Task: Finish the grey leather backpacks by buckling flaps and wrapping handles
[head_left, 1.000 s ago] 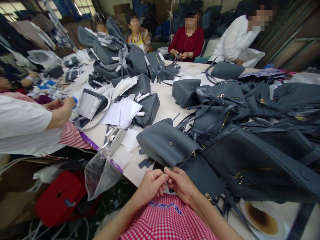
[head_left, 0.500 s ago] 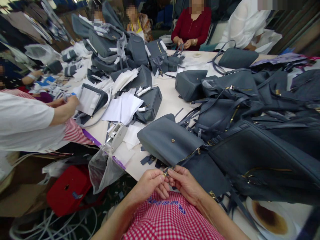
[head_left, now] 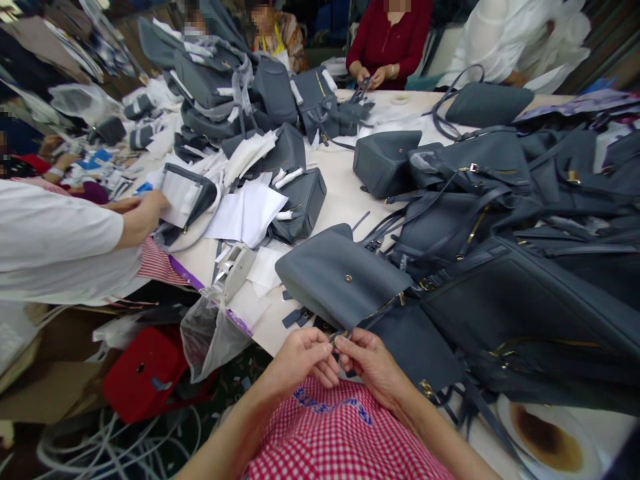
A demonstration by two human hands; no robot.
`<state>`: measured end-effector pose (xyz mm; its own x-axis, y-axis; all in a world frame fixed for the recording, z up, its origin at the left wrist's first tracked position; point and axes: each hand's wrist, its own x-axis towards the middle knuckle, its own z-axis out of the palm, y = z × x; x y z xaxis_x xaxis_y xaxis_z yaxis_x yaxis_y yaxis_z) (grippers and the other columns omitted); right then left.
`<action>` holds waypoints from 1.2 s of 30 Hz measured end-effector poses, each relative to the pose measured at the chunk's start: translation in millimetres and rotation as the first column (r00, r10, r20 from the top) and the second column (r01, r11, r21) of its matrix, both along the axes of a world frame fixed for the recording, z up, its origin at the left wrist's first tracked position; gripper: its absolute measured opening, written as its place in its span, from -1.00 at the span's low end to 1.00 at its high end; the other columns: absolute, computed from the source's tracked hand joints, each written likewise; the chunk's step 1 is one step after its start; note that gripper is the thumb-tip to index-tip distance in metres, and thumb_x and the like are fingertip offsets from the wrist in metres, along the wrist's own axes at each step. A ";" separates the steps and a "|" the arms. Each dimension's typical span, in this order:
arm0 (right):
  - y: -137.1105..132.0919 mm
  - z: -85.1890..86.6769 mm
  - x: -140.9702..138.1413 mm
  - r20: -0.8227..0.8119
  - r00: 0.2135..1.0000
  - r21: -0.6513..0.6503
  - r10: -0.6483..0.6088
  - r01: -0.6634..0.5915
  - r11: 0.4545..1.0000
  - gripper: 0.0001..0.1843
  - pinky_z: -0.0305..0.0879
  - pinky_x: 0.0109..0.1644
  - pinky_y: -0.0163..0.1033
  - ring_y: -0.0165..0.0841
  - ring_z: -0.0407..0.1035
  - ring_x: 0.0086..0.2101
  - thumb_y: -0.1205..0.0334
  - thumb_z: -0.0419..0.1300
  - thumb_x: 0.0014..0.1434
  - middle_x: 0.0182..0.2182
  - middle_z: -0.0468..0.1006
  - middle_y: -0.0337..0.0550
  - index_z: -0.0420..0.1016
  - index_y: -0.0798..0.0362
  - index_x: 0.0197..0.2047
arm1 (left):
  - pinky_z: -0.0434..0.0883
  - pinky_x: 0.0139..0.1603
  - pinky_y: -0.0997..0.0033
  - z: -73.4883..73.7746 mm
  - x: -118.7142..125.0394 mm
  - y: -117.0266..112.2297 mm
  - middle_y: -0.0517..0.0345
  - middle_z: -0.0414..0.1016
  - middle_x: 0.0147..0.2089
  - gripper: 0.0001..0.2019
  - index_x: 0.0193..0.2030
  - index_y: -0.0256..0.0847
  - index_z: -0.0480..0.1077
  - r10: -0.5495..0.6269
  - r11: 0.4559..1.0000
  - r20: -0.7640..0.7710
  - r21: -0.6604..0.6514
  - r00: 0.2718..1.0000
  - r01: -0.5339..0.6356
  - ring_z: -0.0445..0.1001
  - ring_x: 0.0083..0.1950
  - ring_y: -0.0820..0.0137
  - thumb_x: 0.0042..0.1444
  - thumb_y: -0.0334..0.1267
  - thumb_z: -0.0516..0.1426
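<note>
My left hand and my right hand meet in front of the checked apron. Both are closed, thumb against forefinger, on a small gold-coloured metal fitting with a bit of dark strap. Its exact kind is too small to make out. Just beyond my fingertips lies a dark blue-grey leather bag on its side, with a gold zipper along its edge. Whether the fitting is joined to this bag cannot be told. Short dark strap pieces lie to the left of the bag.
More dark bags are heaped on the right, others at the back left. A tape dispenser stands at the table edge, above a hanging plastic bag. A stained white dish sits front right. A co-worker's arm reaches in from the left.
The view has shifted slightly, so the scene sits a little differently. My hands keep their pinch on the fitting with only slight finger movement. The left co-worker's hand has moved rightward to the bag.
</note>
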<state>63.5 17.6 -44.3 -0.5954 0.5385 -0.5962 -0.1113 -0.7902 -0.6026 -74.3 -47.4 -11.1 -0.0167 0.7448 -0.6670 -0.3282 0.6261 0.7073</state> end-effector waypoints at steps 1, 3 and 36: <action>0.1 0.2 0.0 0.000 1.000 0.000 0.000 0.000 1.000 -0.61 0.16 -0.53 -0.41 -0.55 0.29 -0.66 0.02 0.51 -0.26 -0.68 0.48 -0.31 0.47 0.11 -0.58 | 0.42 -0.55 0.50 0.5 -0.1 0.5 0.12 0.53 -0.53 -0.69 -0.38 -0.26 0.29 0.010 1.000 -0.005 -0.008 1.000 -0.010 0.51 -0.58 0.43 -0.08 -0.05 0.22; 0.2 0.8 -0.2 0.009 1.000 0.004 -0.003 0.003 1.000 -0.61 0.17 -0.53 -0.41 -0.55 0.29 -0.65 0.02 0.51 -0.26 -0.69 0.48 -0.31 0.47 0.12 -0.58 | 0.40 -0.57 0.51 1.3 0.7 1.6 0.15 0.52 -0.55 -0.73 -0.39 -0.25 0.29 0.025 0.999 -0.034 -0.030 0.999 -0.026 0.49 -0.60 0.44 -0.09 -0.10 0.21; -4.3 8.7 -0.1 -0.014 0.991 -0.089 -0.136 0.135 0.987 -0.59 0.30 -0.57 -0.50 -0.62 0.29 -0.66 0.09 0.56 -0.36 -0.63 0.50 -0.31 0.51 0.15 -0.55 | 0.38 -0.56 0.53 3.9 6.5 -16.9 0.16 0.50 -0.43 -0.77 -0.28 -0.24 0.35 -0.004 0.979 -0.361 0.191 0.933 0.078 0.47 -0.51 0.45 0.11 -0.09 0.06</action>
<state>63.4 13.3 -35.6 -0.5330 0.5613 -0.6332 -0.2324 -0.8167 -0.5283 -67.9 -64.2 -7.2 -0.1924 0.8664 -0.4607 -0.0082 0.4681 0.8836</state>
